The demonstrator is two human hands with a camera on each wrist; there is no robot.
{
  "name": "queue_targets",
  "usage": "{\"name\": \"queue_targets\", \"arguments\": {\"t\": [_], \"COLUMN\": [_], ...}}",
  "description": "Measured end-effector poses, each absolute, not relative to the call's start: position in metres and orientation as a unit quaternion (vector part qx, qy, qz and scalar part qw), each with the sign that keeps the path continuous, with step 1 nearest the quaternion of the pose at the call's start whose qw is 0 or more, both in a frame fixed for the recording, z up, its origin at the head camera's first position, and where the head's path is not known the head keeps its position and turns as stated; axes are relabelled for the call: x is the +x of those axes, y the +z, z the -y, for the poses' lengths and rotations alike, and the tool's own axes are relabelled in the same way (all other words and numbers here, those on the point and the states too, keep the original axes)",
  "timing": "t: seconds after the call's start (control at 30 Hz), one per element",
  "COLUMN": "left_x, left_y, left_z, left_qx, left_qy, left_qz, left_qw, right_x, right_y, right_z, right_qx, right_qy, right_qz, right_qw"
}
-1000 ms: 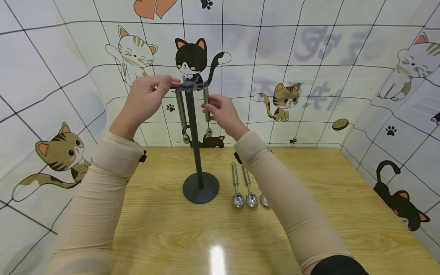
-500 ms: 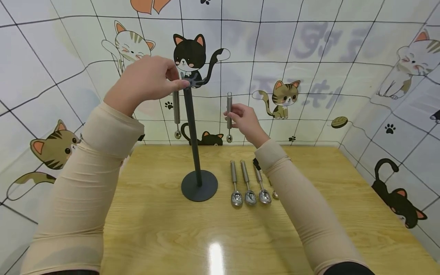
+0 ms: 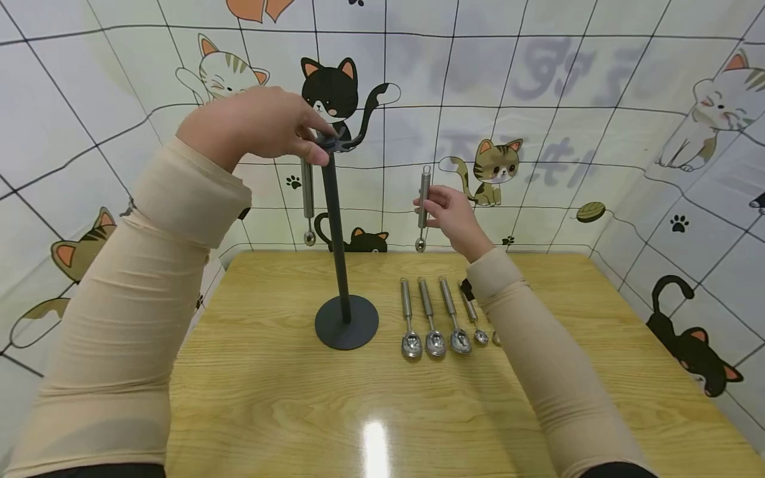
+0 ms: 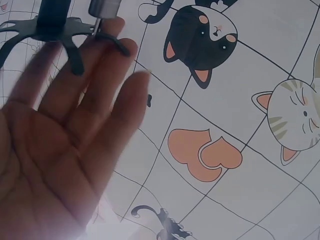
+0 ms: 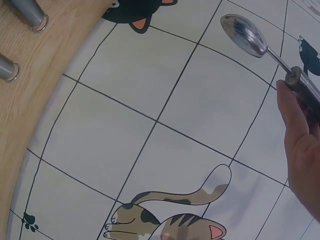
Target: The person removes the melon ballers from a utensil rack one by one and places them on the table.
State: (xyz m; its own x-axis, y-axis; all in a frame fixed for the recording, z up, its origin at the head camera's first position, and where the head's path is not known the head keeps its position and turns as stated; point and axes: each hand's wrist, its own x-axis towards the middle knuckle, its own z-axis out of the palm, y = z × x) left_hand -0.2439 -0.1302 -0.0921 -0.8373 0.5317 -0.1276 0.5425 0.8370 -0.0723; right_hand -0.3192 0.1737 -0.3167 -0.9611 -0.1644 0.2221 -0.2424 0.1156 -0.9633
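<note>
At the upper left in the head view, my left hand [image 3: 257, 129] is at the hook ring [image 3: 335, 142] on top of a dark metal stand [image 3: 337, 239]. In the left wrist view its fingers stretch up behind the dark hooks [image 4: 74, 60]. One small steel scoop [image 3: 307, 192] hangs from the ring, bowl down. Right of the stand, my right hand [image 3: 452, 218] pinches another steel scoop [image 3: 424, 189] by its tubular handle, upright and bowl down, above the table's back edge. The right wrist view shows its deep oval bowl [image 5: 245, 35].
Several more steel scoops [image 3: 411, 345] lie in a row on the wooden table [image 3: 287, 405], right of the stand's round base [image 3: 346, 332]. My right forearm overlaps the rightmost one. A white cat-print sheet [image 3: 412, 73] rises behind the table.
My right hand has drawn its scoop away from the stand, rightwards and slightly down. My left hand has risen and moved further over the stand's top.
</note>
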Motion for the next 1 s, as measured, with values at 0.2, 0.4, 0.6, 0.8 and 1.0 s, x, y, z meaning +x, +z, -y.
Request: {"name": "queue_targets", "arguments": {"t": [0.2, 0.4, 0.6, 0.8, 1.0], "left_x": [-0.247, -0.249, -0.249, -0.249, -0.250], "left_y": [-0.088, -0.086, -0.087, -0.088, -0.092], "left_z": [0.124, 0.118, 0.118, 0.123, 0.130], "left_qx": [0.315, 0.301, 0.299, 0.308, 0.329], "left_qy": [-0.083, -0.085, -0.096, -0.076, -0.065], "left_qz": [-0.944, -0.947, -0.947, -0.947, -0.941], "left_qw": [0.055, 0.069, 0.061, 0.051, 0.037], "right_x": [-0.318, -0.315, -0.313, -0.313, -0.312], "right_y": [-0.323, -0.329, -0.333, -0.336, -0.340], "right_z": [-0.185, -0.191, -0.195, -0.198, -0.203], "right_qx": [0.131, 0.128, 0.128, 0.117, 0.121], "right_qy": [0.660, 0.661, 0.663, 0.664, 0.660], "right_qz": [0.740, 0.739, 0.737, 0.738, 0.741], "right_qw": [0.023, 0.021, 0.019, 0.029, 0.030]}}
